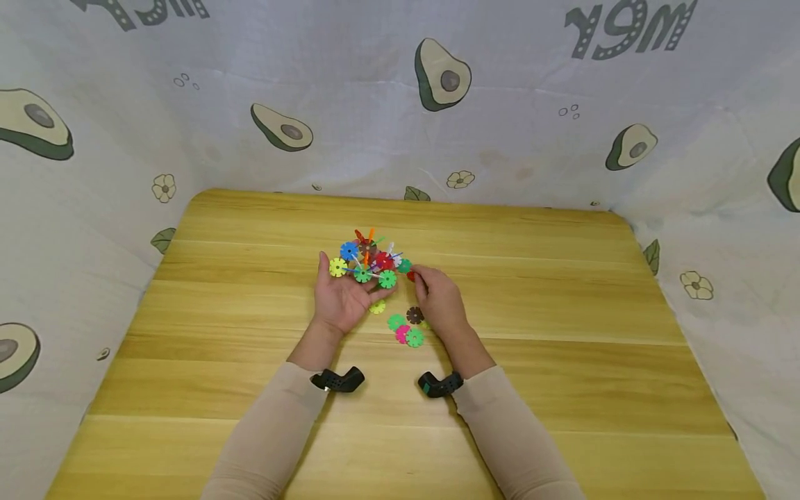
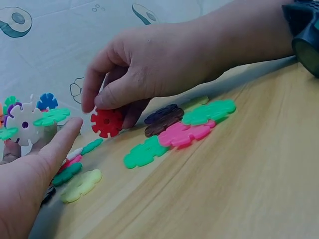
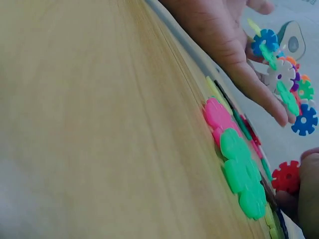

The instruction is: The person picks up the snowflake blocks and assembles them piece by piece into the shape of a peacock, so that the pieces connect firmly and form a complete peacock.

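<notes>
My left hand (image 1: pixel 340 302) lies palm up and carries a cluster of interlocked plastic snowflake discs (image 1: pixel 384 261) on its extended fingers, the thumb standing away from it. Blue, green, red, white, yellow and orange discs make up the cluster. My right hand (image 1: pixel 440 298) pinches a single red snowflake disc (image 2: pixel 107 122) between thumb and fingers, just right of the cluster. In the left wrist view, a white disc (image 2: pixel 25 124) faces the camera, and a straight finger of the left hand points toward the red disc. Part of the left fingers is hidden behind the cluster.
On the wooden table (image 1: pixel 562 278) below the hands lie loose discs: a pink disc (image 1: pixel 403 335), a brown disc (image 1: pixel 415 315), a green disc (image 1: pixel 414 338) and several others. A yellow disc (image 2: pixel 81 186) lies under the left hand. A printed cloth (image 1: pixel 375 125) hangs behind the table.
</notes>
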The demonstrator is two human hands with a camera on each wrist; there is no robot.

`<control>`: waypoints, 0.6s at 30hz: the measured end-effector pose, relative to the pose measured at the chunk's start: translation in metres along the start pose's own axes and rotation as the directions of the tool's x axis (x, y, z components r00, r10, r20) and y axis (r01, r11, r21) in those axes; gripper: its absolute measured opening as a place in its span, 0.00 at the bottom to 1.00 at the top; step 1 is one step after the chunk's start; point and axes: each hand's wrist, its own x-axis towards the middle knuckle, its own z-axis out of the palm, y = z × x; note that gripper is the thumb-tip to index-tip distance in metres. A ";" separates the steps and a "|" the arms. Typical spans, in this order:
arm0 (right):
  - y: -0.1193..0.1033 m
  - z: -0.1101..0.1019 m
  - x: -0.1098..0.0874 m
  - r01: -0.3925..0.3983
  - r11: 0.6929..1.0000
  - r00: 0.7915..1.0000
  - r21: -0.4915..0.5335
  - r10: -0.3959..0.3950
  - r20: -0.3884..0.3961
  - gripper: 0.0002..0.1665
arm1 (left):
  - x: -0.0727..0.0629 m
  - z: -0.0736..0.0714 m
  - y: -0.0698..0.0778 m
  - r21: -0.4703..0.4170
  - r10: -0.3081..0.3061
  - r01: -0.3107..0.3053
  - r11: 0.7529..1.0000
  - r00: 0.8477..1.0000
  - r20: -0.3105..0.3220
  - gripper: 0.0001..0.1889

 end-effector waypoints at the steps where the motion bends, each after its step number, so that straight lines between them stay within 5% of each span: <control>1: 0.000 0.000 -0.001 -0.019 0.999 1.000 0.044 0.020 -0.022 0.11 | 0.000 0.000 0.001 -0.020 -0.007 0.008 1.000 1.000 0.008 0.44; 4: 0.000 0.003 -0.002 -0.076 0.967 0.995 0.245 0.090 -0.047 0.12 | -0.001 0.000 0.002 -0.039 -0.008 0.009 0.999 1.000 0.008 0.37; 9: 0.000 0.007 -0.004 -0.090 0.821 0.985 0.564 0.158 -0.073 0.13 | -0.001 0.000 0.002 -0.048 -0.018 0.018 0.999 1.000 0.010 0.25; 13: -0.001 0.008 -0.004 -0.055 0.746 0.977 0.663 0.177 -0.117 0.11 | -0.001 -0.001 0.002 -0.056 -0.044 0.047 0.997 0.998 0.053 0.32; 18: -0.004 0.008 -0.003 -0.088 0.718 0.969 0.691 0.222 -0.107 0.09 | -0.001 -0.001 0.002 -0.093 -0.085 0.092 0.991 0.994 0.076 0.33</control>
